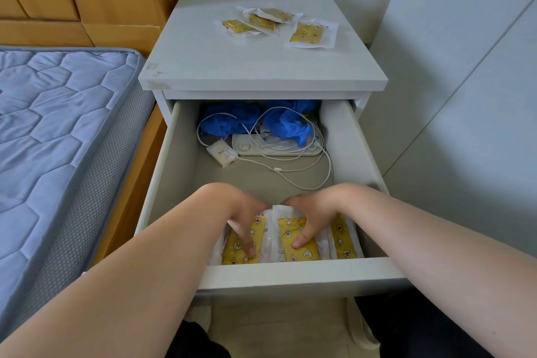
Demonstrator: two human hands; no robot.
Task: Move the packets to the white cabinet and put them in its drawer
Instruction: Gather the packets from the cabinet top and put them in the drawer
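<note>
Packets (308, 256) are being pressed into the drawer's (290, 274) near end by the left hand's (247, 221) straight fingers (248, 247); the right hand's (312, 216) hold cannot be told. Next, the cabinet-top packets (313, 35) are being called for.

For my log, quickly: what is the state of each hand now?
Left hand: open, fingers pressing on the packets in the drawer.
Right hand: open, fingers pressing on the packets too.

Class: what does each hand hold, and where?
Nothing clearly gripped: left hand presses on the face of the left yellow packet, right hand on that of the middle yellow packet.
</note>
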